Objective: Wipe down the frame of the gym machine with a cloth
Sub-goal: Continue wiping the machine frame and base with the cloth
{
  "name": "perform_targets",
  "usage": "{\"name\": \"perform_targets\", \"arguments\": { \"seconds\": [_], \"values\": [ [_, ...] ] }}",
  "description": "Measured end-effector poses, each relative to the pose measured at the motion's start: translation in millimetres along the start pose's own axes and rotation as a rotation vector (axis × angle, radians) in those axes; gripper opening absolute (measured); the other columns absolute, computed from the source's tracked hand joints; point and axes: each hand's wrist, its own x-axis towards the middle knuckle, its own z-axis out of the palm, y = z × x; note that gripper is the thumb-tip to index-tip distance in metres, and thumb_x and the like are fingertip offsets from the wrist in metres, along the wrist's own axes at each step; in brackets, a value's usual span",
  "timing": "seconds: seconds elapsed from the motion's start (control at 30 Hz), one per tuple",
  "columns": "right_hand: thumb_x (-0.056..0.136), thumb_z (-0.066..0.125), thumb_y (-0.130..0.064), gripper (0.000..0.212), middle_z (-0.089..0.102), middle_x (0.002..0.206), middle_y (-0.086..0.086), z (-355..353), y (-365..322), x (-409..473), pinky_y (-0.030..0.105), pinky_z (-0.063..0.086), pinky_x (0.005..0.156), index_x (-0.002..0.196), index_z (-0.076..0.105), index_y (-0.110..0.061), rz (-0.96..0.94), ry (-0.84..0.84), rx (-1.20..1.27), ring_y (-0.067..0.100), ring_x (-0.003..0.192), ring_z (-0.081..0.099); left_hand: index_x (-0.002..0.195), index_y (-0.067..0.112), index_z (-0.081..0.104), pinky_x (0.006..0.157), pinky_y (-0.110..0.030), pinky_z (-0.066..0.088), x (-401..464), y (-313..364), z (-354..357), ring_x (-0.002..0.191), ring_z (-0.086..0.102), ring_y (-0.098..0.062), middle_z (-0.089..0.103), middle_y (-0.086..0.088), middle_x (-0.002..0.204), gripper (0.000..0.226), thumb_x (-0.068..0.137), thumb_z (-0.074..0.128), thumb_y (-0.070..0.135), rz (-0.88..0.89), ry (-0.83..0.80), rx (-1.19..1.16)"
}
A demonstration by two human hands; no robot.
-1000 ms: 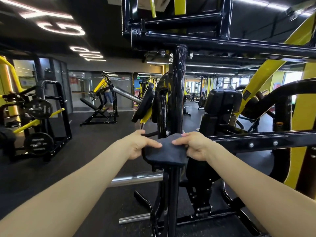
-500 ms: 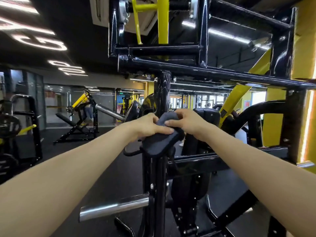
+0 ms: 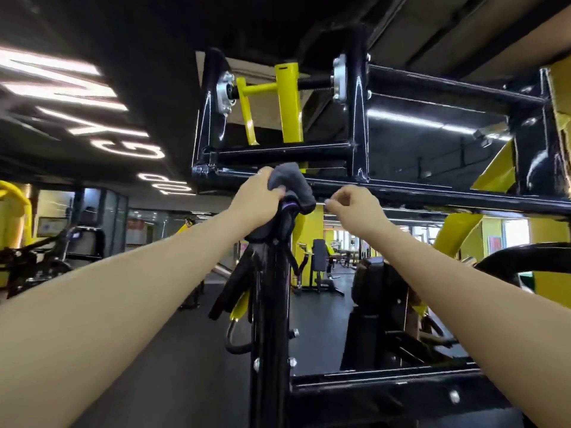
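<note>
At the top of the black upright post (image 3: 272, 304), my left hand (image 3: 256, 205) is gripping the grey cloth (image 3: 293, 186) against the frame, right hand (image 3: 355, 205) loosely curled and empty, probably wiping the crossbar (image 3: 432, 191) next.

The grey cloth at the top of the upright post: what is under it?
The grey cloth, gripped by the left hand, drapes over the top of the black upright post, just below the horizontal crossbar. The post's top end itself is covered.
</note>
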Motion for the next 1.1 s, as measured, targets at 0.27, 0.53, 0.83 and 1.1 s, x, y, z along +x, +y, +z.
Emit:
{"name": "perform_targets", "arguments": {
  "seconds": [0.27,0.53,0.83,1.1],
  "values": [
    [0.090,0.057,-0.014,0.008,0.058,0.092,0.002,-19.1,63.8,48.3,0.025,0.037,0.070,0.098,0.054,-0.014,-0.227,0.113,0.054,0.015,0.080,0.053,0.119,0.011,0.049,0.079,-0.026,0.039,64.8,42.8,56.1,0.092,0.053,-0.019,0.054,-0.003,0.103,0.032,0.090,0.061,0.012,0.073,0.221,-0.042],
    [0.082,0.053,-0.003,0.018,0.049,0.099,0.003,-45.8,121.5,87.0,0.034,0.041,0.073,0.095,0.048,-0.014,-0.138,0.359,0.094,0.023,0.092,0.050,0.096,0.019,0.035,0.067,-0.025,0.037,102.3,84.1,148.1,0.083,0.044,-0.016,0.042,-0.001,0.100,0.033,0.086,0.064,0.008,0.190,0.304,0.134],
    [0.089,0.049,-0.010,0.024,0.060,0.115,0.010,-59.9,158.2,121.0,0.032,0.041,0.082,0.108,0.065,-0.010,-0.128,0.281,-0.156,0.028,0.111,0.050,0.131,0.010,0.054,0.096,-0.032,0.042,84.6,65.3,162.2,0.121,0.049,-0.021,0.051,-0.006,0.133,0.037,0.097,0.049,0.024,0.637,0.178,0.629],
    [0.094,0.039,-0.015,0.031,0.066,0.102,0.009,-54.4,163.4,128.1,0.032,0.042,0.068,0.110,0.065,-0.015,-0.175,0.285,-0.211,0.027,0.088,0.057,0.126,0.010,0.054,0.097,-0.034,0.044,115.0,74.3,185.2,0.112,0.051,-0.019,0.054,-0.005,0.124,0.038,0.095,0.052,0.031,0.737,0.161,0.771]
  ]
}}
